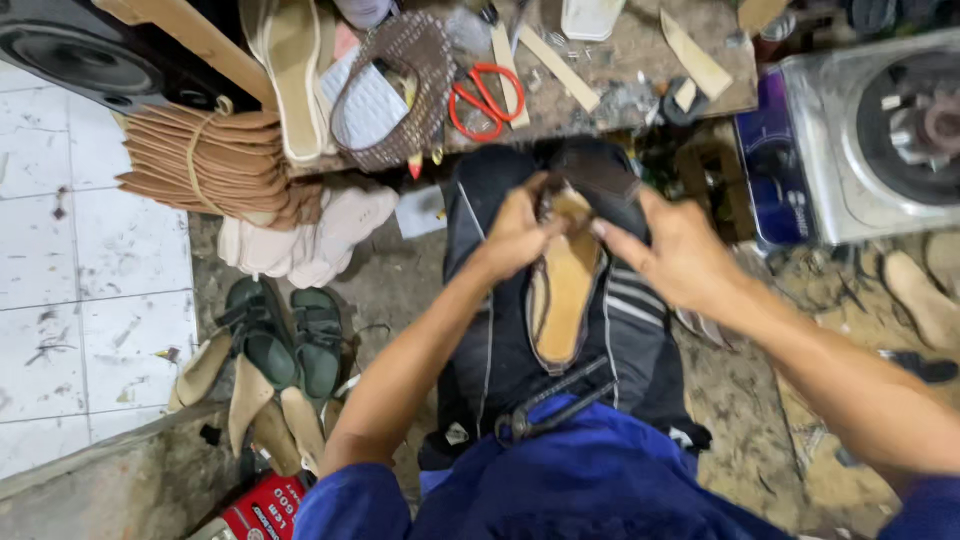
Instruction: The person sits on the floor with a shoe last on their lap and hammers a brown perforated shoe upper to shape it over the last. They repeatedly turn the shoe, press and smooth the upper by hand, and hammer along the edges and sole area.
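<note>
**Two hands hold a sandal sole on the lap**

White floor tiles [90, 290], stained and scratched, fill the left side of the view, and a black speaker [75, 55] stands at the top left corner. Next to it hangs a tied bundle of brown soles [215, 165], and below the bundle lies a small heap of pale soles [305, 240]. On the dirty ground under them is a pair of green sandals [290, 335], with some tan soles [255, 410] loose around it.

At the top runs a low wooden workbench [620, 60]. On it I see a cream sandal sole [290, 75], a brown dotted strap piece [415, 75] and red scissors [485, 95], with several pale strips beside them.

In the middle, the person sits with dark trousers [495, 330] and a blue shirt [590, 480]. A tan sandal sole [562, 290] rests on the lap, with its length pointing away from the body and its far end raised to the hands. The left hand [518, 235] is closed on the far end of this sole from the left side. The right hand [675, 255] pinches the same end from the right, thumb and fingers pressed together on a dark strap [590, 175] there. A dark metal tool [555, 405] lies on the lap, just near the shirt.

At the right stands a grey metal machine [865, 135], and one more pale sole [925, 300] lies on the ground below it.
</note>
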### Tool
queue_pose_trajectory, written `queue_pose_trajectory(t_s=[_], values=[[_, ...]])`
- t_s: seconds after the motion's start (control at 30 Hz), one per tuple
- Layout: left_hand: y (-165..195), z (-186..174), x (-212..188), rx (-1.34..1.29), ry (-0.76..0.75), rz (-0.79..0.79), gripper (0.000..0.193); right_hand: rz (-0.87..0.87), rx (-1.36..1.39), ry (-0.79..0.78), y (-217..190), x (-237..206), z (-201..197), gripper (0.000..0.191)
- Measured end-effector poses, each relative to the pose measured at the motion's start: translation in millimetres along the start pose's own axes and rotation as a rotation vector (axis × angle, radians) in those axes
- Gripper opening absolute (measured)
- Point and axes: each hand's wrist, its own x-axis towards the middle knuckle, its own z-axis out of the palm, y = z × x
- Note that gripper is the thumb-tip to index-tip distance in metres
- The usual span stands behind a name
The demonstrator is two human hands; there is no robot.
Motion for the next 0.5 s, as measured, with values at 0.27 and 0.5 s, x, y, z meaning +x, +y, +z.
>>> queue_pose_trajectory(t_s=[0.27, 0.5], values=[[-6, -3, 2, -0.098, -0.031, 0.082, 0.052, -0.264, 0.39, 0.249, 23, -13, 35, 0.028], [-7, -1, 5, -0.071, -0.007, 0.096, 0.053, -0.345, 0.735, 0.486, 18, -22, 50, 0.024]])
